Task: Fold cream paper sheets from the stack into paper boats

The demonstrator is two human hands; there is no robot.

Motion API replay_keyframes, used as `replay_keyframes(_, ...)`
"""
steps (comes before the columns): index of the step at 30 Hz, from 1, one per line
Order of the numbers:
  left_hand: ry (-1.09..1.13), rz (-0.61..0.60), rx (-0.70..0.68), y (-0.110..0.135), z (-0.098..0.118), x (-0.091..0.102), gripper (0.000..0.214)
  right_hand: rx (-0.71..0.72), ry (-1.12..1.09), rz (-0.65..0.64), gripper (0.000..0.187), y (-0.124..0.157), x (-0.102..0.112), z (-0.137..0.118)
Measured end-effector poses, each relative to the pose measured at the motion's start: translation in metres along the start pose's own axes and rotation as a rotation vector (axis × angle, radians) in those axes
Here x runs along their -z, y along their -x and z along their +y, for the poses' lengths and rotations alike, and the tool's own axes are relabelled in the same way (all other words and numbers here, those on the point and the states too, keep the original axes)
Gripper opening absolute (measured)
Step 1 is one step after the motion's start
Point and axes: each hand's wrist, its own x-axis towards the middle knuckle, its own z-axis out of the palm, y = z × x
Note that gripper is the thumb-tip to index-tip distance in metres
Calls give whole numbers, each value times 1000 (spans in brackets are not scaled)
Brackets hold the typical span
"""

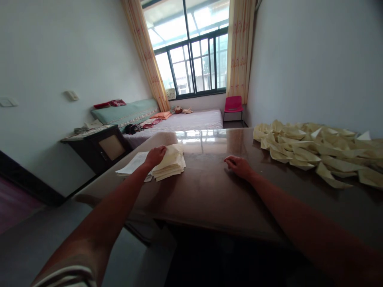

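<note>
A stack of pale yellow paper sheets (172, 164) lies on the brown table (206, 187) at its left edge. My left hand (154, 156) is closed on the stack's top sheet, lifting its near-left corner. My right hand (239, 166) rests flat on the bare tabletop to the right, fingers stretched out and holding nothing. A big heap of folded yellow paper pieces (320, 153) covers the table's right side.
White sheets (133, 164) lie under and left of the stack. Beyond the table stand a bed (185, 121), a dark bedside cabinet (98, 147), a pink chair (233, 104) and a barred window (194, 59) with curtains.
</note>
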Motion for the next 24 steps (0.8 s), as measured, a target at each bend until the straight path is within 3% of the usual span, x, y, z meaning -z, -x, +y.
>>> replay_keyframes(3, -88, 83, -127, 1, 42, -20, 40, -26, -8, 72, 30, 1, 3, -6)
replay_keyframes(6, -125, 3, -382, 8, 94, -54, 28, -71, -4, 104, 31, -3, 5, -11)
replay_keyframes(9, -132, -87, -596, 16, 135, -85, 23, -111, -1, 27, 34, -10, 7, -10)
replay_keyframes(11, -123, -119, -678, 19, 150, -97, 20, -118, -5, -74, 43, -15, 13, -7)
replay_keyframes(13, -100, -132, -710, 17, 155, -101, 20, -87, -31, -226, 59, -18, 21, -4)
replay_keyframes(16, -33, -138, -689, 9, 152, -98, 24, 71, -97, -470, 71, -21, 32, -4)
replay_keyframes(18, 31, -144, -649, 0, 145, -94, 26, 136, -101, -499, 54, -24, 34, -6)
replay_keyframes(20, 108, -155, -592, -12, 136, -90, 32, 103, -81, -467, 28, -27, 31, -7)
replay_keyframes(24, 278, -255, -491, -39, 107, -84, 51, -93, -175, -472, 46, -35, 26, -3)
